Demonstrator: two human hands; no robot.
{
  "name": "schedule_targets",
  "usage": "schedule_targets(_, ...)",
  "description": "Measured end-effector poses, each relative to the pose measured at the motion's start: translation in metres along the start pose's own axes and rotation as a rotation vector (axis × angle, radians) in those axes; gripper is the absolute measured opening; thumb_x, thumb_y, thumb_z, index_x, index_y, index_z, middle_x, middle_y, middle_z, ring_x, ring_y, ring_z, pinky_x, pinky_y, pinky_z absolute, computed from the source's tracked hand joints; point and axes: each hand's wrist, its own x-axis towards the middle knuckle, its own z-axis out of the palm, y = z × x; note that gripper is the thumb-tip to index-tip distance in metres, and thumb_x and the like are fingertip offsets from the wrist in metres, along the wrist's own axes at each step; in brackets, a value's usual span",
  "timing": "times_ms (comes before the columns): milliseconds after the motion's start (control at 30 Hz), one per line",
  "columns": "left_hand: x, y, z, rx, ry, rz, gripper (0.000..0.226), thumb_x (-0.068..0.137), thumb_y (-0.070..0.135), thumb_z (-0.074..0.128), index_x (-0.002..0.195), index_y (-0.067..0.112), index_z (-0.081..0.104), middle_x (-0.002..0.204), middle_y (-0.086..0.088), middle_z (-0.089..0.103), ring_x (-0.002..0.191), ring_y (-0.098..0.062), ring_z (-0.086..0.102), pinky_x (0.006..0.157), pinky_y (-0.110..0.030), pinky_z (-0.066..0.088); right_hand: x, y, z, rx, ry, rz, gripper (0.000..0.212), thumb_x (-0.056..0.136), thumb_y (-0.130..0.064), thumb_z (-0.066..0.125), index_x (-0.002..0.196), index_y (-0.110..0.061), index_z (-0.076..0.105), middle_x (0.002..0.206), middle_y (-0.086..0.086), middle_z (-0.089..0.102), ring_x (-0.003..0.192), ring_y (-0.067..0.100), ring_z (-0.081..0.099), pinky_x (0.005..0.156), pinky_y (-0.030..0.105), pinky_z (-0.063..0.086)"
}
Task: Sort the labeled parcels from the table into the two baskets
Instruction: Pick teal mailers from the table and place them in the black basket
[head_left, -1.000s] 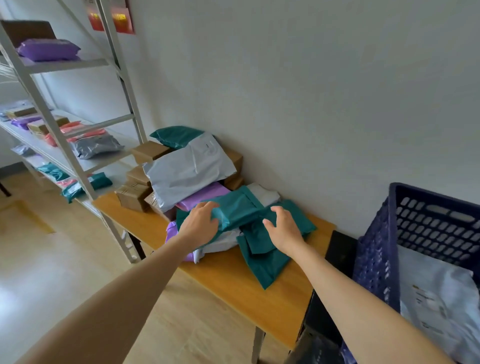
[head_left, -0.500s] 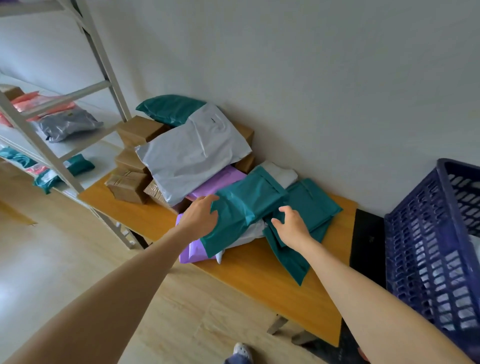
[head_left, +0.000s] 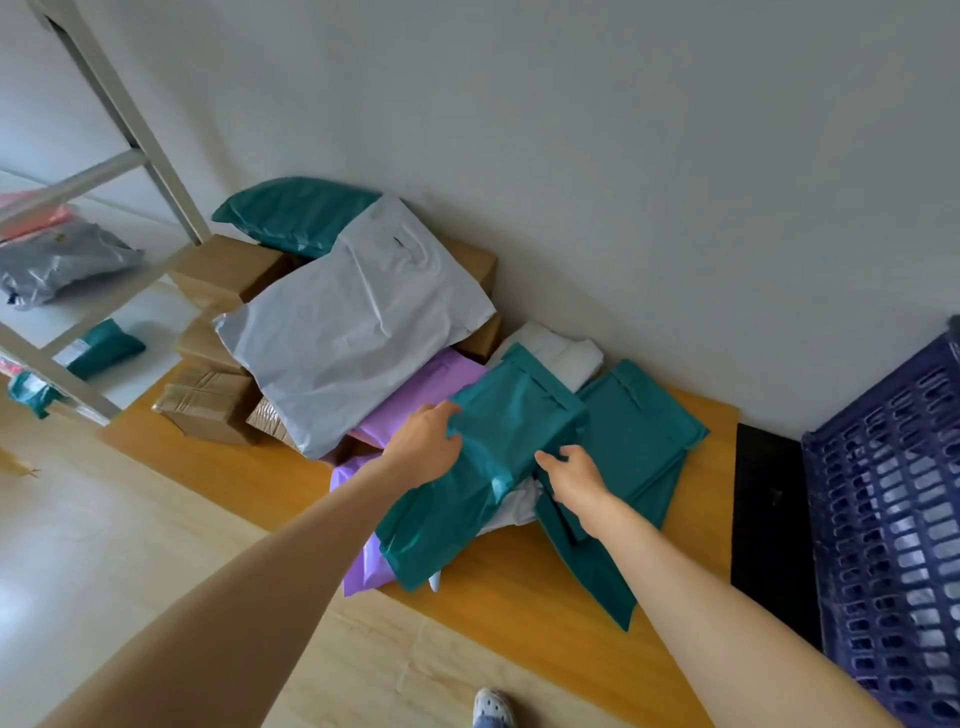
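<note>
Two hands, one blue basket, at least three teal parcels, one table.

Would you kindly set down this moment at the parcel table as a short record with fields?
Left hand: grips the left edge of the top teal parcel
Right hand: at that parcel's right edge; grip unclear
Beneath: purple parcel, second teal parcel
Behind: grey bag lying over cardboard boxes
Table: wooden, against the wall
Basket: blue, right of the table
</note>
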Motion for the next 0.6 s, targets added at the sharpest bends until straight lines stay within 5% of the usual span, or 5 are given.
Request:
schedule_targets(100, 0.011, -0.003, 0.003, 0.009, -0.054, 0.01, 0.05, 0.096, 0.022, 0.045, 0.145, 0.02, 0.036, 0.146, -0.011, 0.039, 0.128, -0.029, 0.045, 0.101, -0.035, 0.04, 0.007, 0.0, 0.007, 0.18, 0.017, 0.044, 0.028, 0.098, -0.024, 0.054, 0.114, -0.002, 0.055, 0.102, 0.007, 0.062, 0.099, 0.026, 0.061, 0.091, 0.04, 0.052)
schedule_targets(233, 0.019, -0.01, 0.001, 0.028, -0.112, 0.063, 0.049, 0.097, 0.022, 0.044, 0.145, 0.023, 0.037, 0.145, -0.009, 0.04, 0.128, -0.027, 0.044, 0.103, -0.036, 0.04, 0.006, -0.006, 0.013, 0.36, 0.03, 0.107, 0.011, 0.097, -0.019, 0.056, 0.089, -0.014, 0.061, 0.093, 0.005, 0.067, 0.083, 0.017, 0.064, 0.057, 0.023, 0.051)
schedule_targets(433, 0.027, -0.017, -0.006, 0.076, -0.191, 0.23, 0.045, 0.097, 0.02, 0.043, 0.142, 0.024, 0.043, 0.15, -0.001, 0.036, 0.137, -0.023, 0.035, 0.11, -0.036, 0.033, 0.0, -0.015, 0.034, 0.482, 0.114, 0.182, 0.012, 0.09, -0.014, 0.065, 0.099, -0.007, 0.061, 0.103, 0.01, 0.068, 0.093, 0.027, 0.065, 0.085, 0.041, 0.054)
schedule_targets(600, 0.03, -0.019, -0.014, 0.013, -0.245, 0.311, 0.04, 0.097, 0.022, 0.044, 0.136, 0.025, 0.051, 0.143, 0.0, 0.048, 0.118, -0.02, 0.053, 0.097, -0.032, 0.047, -0.016, -0.029, 0.042, 0.577, 0.229, 0.223, 0.016, 0.086, -0.012, 0.07, 0.095, -0.006, 0.059, 0.103, 0.013, 0.067, 0.088, 0.027, 0.065, 0.077, 0.036, 0.056)
